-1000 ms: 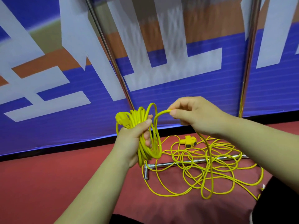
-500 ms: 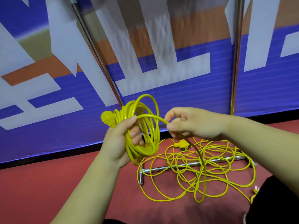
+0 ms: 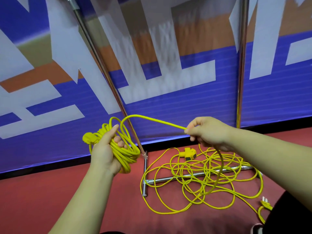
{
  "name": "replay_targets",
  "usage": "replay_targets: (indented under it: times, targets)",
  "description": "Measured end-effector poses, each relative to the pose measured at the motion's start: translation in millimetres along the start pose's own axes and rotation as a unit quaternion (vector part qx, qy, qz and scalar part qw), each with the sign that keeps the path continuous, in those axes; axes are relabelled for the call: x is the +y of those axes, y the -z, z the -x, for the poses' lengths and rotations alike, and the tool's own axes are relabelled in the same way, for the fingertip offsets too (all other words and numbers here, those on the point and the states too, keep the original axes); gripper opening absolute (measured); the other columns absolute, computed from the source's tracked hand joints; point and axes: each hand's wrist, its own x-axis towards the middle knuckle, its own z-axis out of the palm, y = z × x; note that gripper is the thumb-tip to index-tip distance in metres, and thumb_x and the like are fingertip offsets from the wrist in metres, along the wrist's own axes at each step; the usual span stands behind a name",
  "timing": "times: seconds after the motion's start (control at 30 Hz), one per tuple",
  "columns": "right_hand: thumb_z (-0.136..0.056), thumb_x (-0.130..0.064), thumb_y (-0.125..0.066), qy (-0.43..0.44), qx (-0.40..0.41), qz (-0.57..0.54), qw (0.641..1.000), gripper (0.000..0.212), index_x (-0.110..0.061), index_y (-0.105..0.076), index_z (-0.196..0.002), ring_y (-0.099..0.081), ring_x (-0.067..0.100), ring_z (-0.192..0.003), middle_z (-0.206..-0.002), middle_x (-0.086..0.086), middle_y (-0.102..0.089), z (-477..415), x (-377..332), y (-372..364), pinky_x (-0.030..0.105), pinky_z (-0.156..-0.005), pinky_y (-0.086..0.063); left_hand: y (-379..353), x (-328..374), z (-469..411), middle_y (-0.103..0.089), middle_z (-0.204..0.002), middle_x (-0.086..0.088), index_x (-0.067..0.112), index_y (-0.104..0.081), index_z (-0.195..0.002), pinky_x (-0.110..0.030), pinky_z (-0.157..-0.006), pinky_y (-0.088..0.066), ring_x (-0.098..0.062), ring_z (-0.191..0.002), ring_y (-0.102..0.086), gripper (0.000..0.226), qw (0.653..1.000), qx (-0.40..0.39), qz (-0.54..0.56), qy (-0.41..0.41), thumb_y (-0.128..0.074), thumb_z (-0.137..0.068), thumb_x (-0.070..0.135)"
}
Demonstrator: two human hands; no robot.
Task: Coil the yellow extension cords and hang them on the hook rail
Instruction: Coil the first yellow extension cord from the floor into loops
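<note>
Head view has us looking down on both hands above a red floor (image 3: 50,191). Our left hand (image 3: 106,152) is closed round the coil (image 3: 125,150) of yellow cord. The loops are bunched across the palm, their long axis slanting from upper left to lower right. A yellow plug (image 3: 88,138) sticks out at that hand's left side.

Our right hand (image 3: 208,132) pinches the free cord (image 3: 152,121) between thumb and curled fingers. Between the hands this span arches out of the top of the coil and runs almost straight from left to right, dipping slightly toward the right hand. Past the pinch the cord drops into the loose tangle (image 3: 202,178) on the floor. The tangle lies below the right hand and a little to its right, draped over the metal base bar (image 3: 168,179) of a stand. A yellow socket block (image 3: 189,153) lies at its far edge, and a second plug (image 3: 265,202) lies near the lower right corner.

All the slack therefore sits on the right hand's side, well apart from the left. We judge that the next loop calls for the right hand to carry its span leftward to the coil while the left hand only receives it. Much cord remains uncoiled, and we see no hook rail here.
</note>
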Motion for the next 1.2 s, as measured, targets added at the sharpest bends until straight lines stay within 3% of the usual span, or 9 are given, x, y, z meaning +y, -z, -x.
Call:
replay_targets:
  times: [0.2, 0.33, 0.5, 0.63, 0.73, 0.83, 0.9, 1.07, 1.2]
  targets:
    - [-0.096, -0.013, -0.060, -0.166, 0.061, -0.170, 0.970, 0.010, -0.010, -0.058, -0.086, -0.045, 0.008, -0.044, -0.062, 0.004, -0.054, -3.2, -7.1, -2.9, 0.025, -0.053, -0.055, -7.3, 6.9, 8.8, -0.037, -0.052, 0.007, 0.020, -0.064, -0.087, -0.021, -0.045, -0.041, -0.007, -0.042, -0.040, 0.006, 0.999, -0.030, 0.000, -0.038, -0.065, -0.086, 0.025]
    - [-0.092, -0.002, -0.051, -0.153, 0.088, -0.237, 0.955, 0.006, -0.006, -0.055, -0.091, -0.048, 0.012, -0.052, -0.075, 0.012, -0.055, -5.7, -14.6, -4.8, 0.035, -0.063, -0.058, -9.9, 5.9, 17.3, -0.034, -0.050, 0.006, 0.017, -0.067, -0.090, -0.020, -0.044, -0.040, -0.006, -0.039, -0.037, 0.015, 0.994, -0.109, -0.011, -0.027, -0.061, -0.082, 0.028]
    - [-0.096, -0.002, -0.054, -0.128, 0.110, -0.245, 0.955, 0.011, -0.003, -0.064, -0.100, -0.056, 0.011, -0.065, -0.079, 0.009, -0.055, -10.4, -24.0, -5.5, 0.029, -0.060, -0.059, -8.7, -6.8, 22.8, -0.037, -0.049, 0.003, 0.012, -0.071, -0.096, -0.023, -0.045, -0.043, -0.009, -0.037, -0.039, 0.049, 0.969, -0.234, -0.066, 0.047, -0.092, -0.060, 0.039]
    - [-0.098, -0.004, -0.055, -0.102, 0.107, -0.246, 0.958, 0.013, -0.007, -0.067, -0.091, -0.057, 0.010, -0.068, -0.083, 0.006, -0.058, -12.4, -36.0, -5.0, 0.025, -0.062, -0.059, -15.9, -22.0, 29.2, -0.038, -0.050, -0.002, 0.006, -0.070, -0.101, -0.026, -0.046, -0.044, -0.013, -0.036, -0.039, 0.060, 0.945, -0.288, -0.108, 0.110, -0.092, -0.061, 0.045]
    - [-0.095, -0.008, -0.062, -0.061, 0.091, -0.227, 0.968, 0.009, -0.013, -0.069, -0.092, -0.060, 0.008, -0.066, -0.079, 0.002, -0.063, -5.4, -48.8, -6.8, 0.023, -0.063, -0.056, -18.8, -31.5, 30.7, -0.039, -0.051, -0.003, 0.008, -0.072, -0.102, -0.027, -0.047, -0.042, -0.014, -0.037, -0.040, 0.063, 0.937, -0.283, -0.146, 0.143, -0.081, -0.069, 0.060]
    - [-0.090, -0.008, -0.070, -0.005, 0.084, -0.166, 0.983, 0.006, -0.013, -0.069, -0.092, -0.063, 0.007, -0.060, -0.072, 0.003, -0.067, 9.3, -59.0, -11.3, 0.019, -0.053, -0.049, -24.3, -36.7, 35.1, -0.039, -0.052, -0.006, 0.004, -0.070, -0.103, -0.028, -0.047, -0.041, -0.017, -0.037, -0.040, 0.069, 0.938, -0.261, -0.159, 0.163, -0.047, -0.086, 0.067]
    - [-0.087, -0.005, -0.072, 0.027, 0.072, -0.127, 0.989, 0.009, -0.009, -0.069, -0.094, -0.064, 0.009, -0.057, -0.070, 0.006, -0.068, 19.3, -63.9, -17.8, 0.019, -0.048, -0.046, -28.6, -38.8, 37.9, -0.040, -0.053, -0.008, 0.001, -0.068, -0.105, -0.029, -0.050, -0.039, -0.019, -0.037, -0.040, 0.077, 0.940, -0.246, -0.158, 0.173, -0.038, -0.085, 0.070]
    - [-0.079, 0.007, -0.070, 0.053, 0.021, -0.080, 0.995, 0.023, -0.007, -0.069, -0.097, -0.069, 0.020, -0.069, -0.081, 0.020, -0.072, 41.2, -74.0, -40.1, 0.031, -0.067, -0.058, -33.4, -44.1, 38.6, -0.042, -0.056, -0.011, 0.001, -0.066, -0.109, -0.032, -0.053, -0.040, -0.022, -0.042, -0.043, 0.089, 0.950, -0.213, -0.141, 0.181, -0.037, -0.079, 0.080]
    - [-0.077, 0.005, -0.072, 0.075, 0.007, -0.028, 0.997, 0.024, -0.009, -0.067, -0.095, -0.068, 0.024, -0.061, -0.077, 0.016, -0.075, 57.1, -74.3, -59.4, 0.034, -0.059, -0.055, -37.6, -47.6, 38.0, -0.044, -0.060, -0.011, 0.012, -0.071, -0.094, -0.030, -0.054, -0.040, -0.023, -0.047, -0.046, 0.065, 0.963, -0.173, -0.124, 0.163, -0.047, -0.085, 0.072]
